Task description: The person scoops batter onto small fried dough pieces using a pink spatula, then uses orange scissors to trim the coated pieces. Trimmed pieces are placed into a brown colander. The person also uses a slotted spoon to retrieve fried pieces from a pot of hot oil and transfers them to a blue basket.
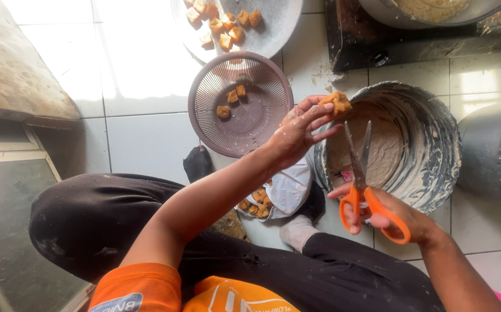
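My left hand (299, 130) pinches a brown fried tofu cube (337, 103) at its fingertips, above the rim of a large metal pot (435, 156) smeared with pale batter. My right hand (389, 216) grips orange-handled scissors (361, 173), blades slightly apart and pointing up toward the cube, just below it. A brown plastic sieve basket (241, 104) with three tofu pieces lies left of my left hand. Under my left forearm lies a white plastic bag (288, 190) holding several tofu pieces.
A round grey tray (273, 29) with several tofu cubes sits at the top. A dark stove (412, 37) with a pan stands top right, a steel container (490, 150) at the right edge. I sit on a white tiled floor (140, 86).
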A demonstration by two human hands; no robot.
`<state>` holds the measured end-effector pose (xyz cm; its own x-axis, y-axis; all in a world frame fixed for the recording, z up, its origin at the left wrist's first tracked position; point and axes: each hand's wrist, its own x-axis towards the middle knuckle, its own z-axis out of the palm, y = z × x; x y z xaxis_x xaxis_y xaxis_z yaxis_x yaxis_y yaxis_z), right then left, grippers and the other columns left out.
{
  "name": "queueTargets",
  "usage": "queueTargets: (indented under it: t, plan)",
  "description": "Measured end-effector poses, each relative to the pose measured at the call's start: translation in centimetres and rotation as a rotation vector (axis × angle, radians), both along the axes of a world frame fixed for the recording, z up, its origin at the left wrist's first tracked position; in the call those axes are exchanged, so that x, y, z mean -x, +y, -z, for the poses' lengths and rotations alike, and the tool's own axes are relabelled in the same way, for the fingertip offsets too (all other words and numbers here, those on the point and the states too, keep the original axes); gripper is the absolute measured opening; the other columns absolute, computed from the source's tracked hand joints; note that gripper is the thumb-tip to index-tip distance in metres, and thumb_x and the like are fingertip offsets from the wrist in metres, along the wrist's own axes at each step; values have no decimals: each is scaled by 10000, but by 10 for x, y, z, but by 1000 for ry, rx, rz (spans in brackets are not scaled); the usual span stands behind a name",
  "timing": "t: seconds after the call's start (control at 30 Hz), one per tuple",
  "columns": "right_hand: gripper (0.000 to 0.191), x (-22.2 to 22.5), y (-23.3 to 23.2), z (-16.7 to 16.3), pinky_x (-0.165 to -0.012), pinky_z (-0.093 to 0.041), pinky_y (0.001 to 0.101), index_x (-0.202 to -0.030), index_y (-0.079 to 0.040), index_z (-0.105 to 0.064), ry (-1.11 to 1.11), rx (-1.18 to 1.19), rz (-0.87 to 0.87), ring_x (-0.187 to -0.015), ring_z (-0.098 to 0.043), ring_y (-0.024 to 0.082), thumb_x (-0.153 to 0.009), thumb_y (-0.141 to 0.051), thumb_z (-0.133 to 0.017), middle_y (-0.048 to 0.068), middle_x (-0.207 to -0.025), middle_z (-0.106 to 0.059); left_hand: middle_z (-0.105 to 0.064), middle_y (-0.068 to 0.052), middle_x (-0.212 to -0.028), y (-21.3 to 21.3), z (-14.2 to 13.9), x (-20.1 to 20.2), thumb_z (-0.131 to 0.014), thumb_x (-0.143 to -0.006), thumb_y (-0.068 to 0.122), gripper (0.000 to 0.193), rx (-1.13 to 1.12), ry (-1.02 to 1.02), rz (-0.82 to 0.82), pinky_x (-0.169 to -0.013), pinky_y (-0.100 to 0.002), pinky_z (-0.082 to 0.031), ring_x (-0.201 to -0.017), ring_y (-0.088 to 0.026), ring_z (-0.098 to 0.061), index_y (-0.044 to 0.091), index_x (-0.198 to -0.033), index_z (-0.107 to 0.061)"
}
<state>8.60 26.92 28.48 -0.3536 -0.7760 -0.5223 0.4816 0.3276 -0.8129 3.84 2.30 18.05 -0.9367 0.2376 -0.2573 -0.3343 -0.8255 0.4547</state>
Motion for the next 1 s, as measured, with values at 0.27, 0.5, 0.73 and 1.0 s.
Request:
queueTargets:
  t: [0.27, 0.5, 0.73, 1.0]
  plan:
    - [1206, -2, -1, -9, -697, -515, 339, -1393, 53, -552, -81, 38, -33, -755, -614, 199, -623, -861, -716, 43, -817, -551, -700, -97, -1176, 10, -36, -24, -753, -953, 221, 331, -42, 110, 20, -1082, -389, -534, -1134, -204, -669, 86, -1207, -589]
    - [766, -2, 14, 9, -626, -488, 303, -1274, 104, -643, -34, 40, 112, -665, -583, 171, -807, -482, -803, 74, -737, -607, -720, -62, -1132, 24, -26, -45, -784, -952, 172, 274, 145, 276, 178, -1016, -343, -560, -1081, -153, -684, 92, -1146, -608]
    - [412, 0, 27, 31, -472, -471, 303, -1162, 139, -626, -46, 35, 431, -493, -575, 181, -873, -127, -749, 104, -663, -633, -725, -67, -1093, -38, 107, -11, -744, -913, 149, 256, 546, 120, 53, -811, -335, -606, -951, -170, -700, 86, -1145, -657]
    - [466, -4, 43, 24, -522, -489, 324, -1233, 181, -613, 66, -84, 433, -545, -573, 197, -861, -82, -707, 94, -642, -599, -716, -164, -1127, -136, 204, -22, -712, -930, 300, 440, 1843, 43, 231, -969, -426, -543, -1048, -276, -695, 1, -1242, -628]
